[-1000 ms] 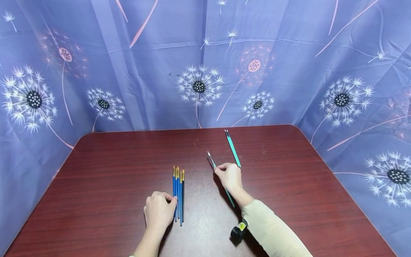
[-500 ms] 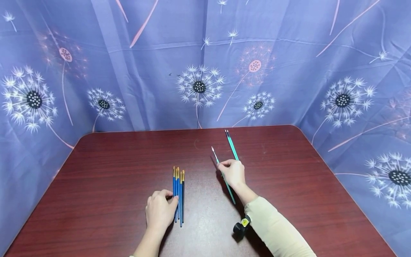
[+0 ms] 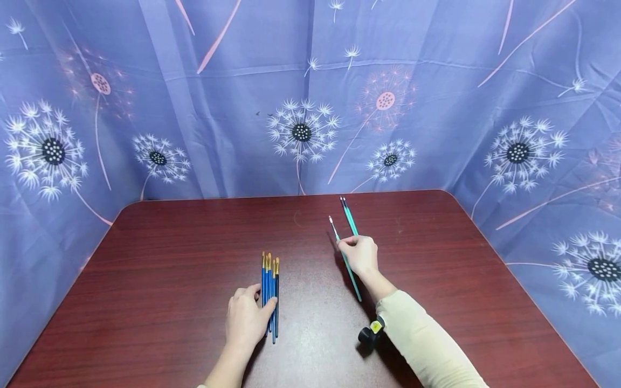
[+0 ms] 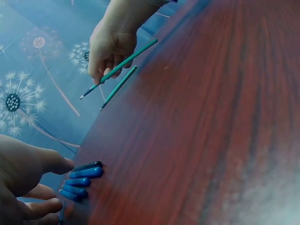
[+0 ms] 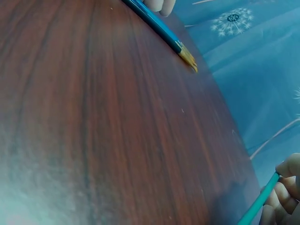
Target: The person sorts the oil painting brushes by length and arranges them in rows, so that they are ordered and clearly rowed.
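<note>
In the head view, a bundle of several blue paintbrushes point(image 3: 269, 277) with gold ferrules lies left of centre, a black-handled one point(image 3: 277, 285) at its right side. My left hand point(image 3: 245, 318) spans the bundle, thumb extended over it toward the black brush and fingers at the left side. The left wrist view shows the thumb tip point(image 4: 68, 164) right at the handle ends. My right hand point(image 3: 360, 255) pinches a teal paintbrush point(image 3: 352, 280) between thumb and fingers, its pale tip pointing away from me. Beyond it lie two teal paintbrushes point(image 3: 350, 218), their lower ends hidden behind the hand.
A dark red wooden table point(image 3: 170, 258) carries everything. Behind and beside it hangs a blue curtain point(image 3: 233, 129) printed with dandelions. A black wrist camera point(image 3: 368, 336) sits at my right sleeve point(image 3: 422, 334).
My right hand has carried the teal paintbrush right and away from me, toward the other two teal ones. My left thumb has moved from the bundle's left side across to its right.
</note>
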Demonstrator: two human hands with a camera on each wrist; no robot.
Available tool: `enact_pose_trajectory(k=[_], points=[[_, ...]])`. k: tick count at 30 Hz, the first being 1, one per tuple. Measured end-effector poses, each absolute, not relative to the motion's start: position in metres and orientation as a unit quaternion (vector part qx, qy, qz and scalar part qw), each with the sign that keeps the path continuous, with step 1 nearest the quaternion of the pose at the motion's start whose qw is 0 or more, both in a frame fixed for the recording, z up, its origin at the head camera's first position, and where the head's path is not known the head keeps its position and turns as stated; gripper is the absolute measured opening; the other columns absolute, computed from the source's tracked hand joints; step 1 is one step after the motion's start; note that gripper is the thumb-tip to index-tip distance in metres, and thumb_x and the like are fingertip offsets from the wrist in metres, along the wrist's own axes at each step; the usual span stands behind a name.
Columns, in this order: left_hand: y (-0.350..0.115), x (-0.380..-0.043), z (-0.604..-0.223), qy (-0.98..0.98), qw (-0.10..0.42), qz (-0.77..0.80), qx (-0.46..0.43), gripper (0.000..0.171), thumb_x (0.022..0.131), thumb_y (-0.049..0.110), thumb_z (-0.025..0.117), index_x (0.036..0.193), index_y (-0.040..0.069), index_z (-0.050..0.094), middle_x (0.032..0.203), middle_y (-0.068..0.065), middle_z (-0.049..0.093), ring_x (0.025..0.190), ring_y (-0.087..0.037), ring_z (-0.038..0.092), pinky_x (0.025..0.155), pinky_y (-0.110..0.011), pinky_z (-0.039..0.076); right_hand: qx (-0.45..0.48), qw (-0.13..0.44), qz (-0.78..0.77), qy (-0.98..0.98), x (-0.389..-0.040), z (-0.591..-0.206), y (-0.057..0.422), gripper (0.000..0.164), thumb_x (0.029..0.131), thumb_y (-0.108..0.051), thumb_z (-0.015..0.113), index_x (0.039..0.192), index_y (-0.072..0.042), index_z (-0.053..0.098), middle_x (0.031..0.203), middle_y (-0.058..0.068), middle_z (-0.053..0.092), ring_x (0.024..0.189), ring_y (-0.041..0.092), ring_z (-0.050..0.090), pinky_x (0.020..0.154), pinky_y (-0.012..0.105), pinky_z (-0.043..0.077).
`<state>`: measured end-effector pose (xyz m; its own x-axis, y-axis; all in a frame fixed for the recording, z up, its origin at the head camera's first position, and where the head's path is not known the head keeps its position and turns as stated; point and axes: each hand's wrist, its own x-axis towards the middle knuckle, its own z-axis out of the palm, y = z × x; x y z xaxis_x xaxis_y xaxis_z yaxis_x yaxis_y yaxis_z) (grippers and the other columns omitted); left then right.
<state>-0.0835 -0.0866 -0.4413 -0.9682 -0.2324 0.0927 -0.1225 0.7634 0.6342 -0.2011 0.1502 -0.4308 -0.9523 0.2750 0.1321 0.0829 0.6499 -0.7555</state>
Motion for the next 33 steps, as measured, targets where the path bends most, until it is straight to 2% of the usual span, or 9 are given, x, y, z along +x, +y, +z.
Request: enact_pose_trajectory(k=[6,15,22,29,33], points=[[-0.079,-0.087,-0.443,-0.941,0.089,-0.315,0.081,0.054,0.074,0.028,0.076,0.114,-0.005,0.063,0.102,-0.022,0.061,0.090,-0.035,0.058,0.078,-0.048,0.049,-0.108,0.120,0.409,-0.898,-0.206,-0.429,0.158,0.016,0.077,-0.024,0.068,0.080,-0.010,0.077,0.082,0.008,0.074,0.081,0.023,0.068,0.073,0.036,0.052],[-0.067,-0.092,-0.441,-0.945,0.088,-0.307,0.077,0.048,0.074,0.022,0.077,0.110,-0.006,0.065,0.099,-0.023,0.061,0.084,-0.036,0.062,0.077,-0.047,0.052,-0.126,0.115,0.402,-0.900,-0.216,-0.426,0.172,0.020,0.078,-0.025,0.068,0.083,-0.008,0.077,0.085,0.010,0.074,0.084,0.025,0.066,0.072,0.034,0.051],[-0.052,-0.096,-0.441,-0.939,0.079,-0.324,0.079,0.045,0.074,0.020,0.077,0.108,-0.007,0.065,0.095,-0.020,0.059,0.075,-0.032,0.064,0.070,-0.044,0.055,-0.137,0.111,0.395,-0.902,-0.226,-0.423,0.184,0.022,0.079,-0.026,0.066,0.086,-0.008,0.076,0.084,0.010,0.073,0.081,0.024,0.063,0.062,0.026,0.046],[-0.037,-0.099,-0.439,-0.936,0.070,-0.337,0.078,0.043,0.073,0.020,0.078,0.104,-0.006,0.064,0.089,-0.016,0.058,0.070,-0.025,0.061,0.064,-0.039,0.054,-0.142,0.102,0.389,-0.904,-0.236,-0.423,0.195,0.026,0.082,-0.029,0.066,0.090,-0.007,0.076,0.091,0.013,0.073,0.092,0.028,0.064,0.080,0.036,0.050],[-0.028,-0.099,-0.439,-0.935,0.068,-0.338,0.076,0.043,0.072,0.021,0.079,0.103,-0.006,0.065,0.088,-0.015,0.058,0.069,-0.025,0.061,0.063,-0.038,0.054,-0.150,0.098,0.385,-0.905,-0.244,-0.424,0.202,0.026,0.083,-0.030,0.067,0.089,-0.007,0.076,0.089,0.012,0.073,0.084,0.024,0.064,0.075,0.032,0.050]])
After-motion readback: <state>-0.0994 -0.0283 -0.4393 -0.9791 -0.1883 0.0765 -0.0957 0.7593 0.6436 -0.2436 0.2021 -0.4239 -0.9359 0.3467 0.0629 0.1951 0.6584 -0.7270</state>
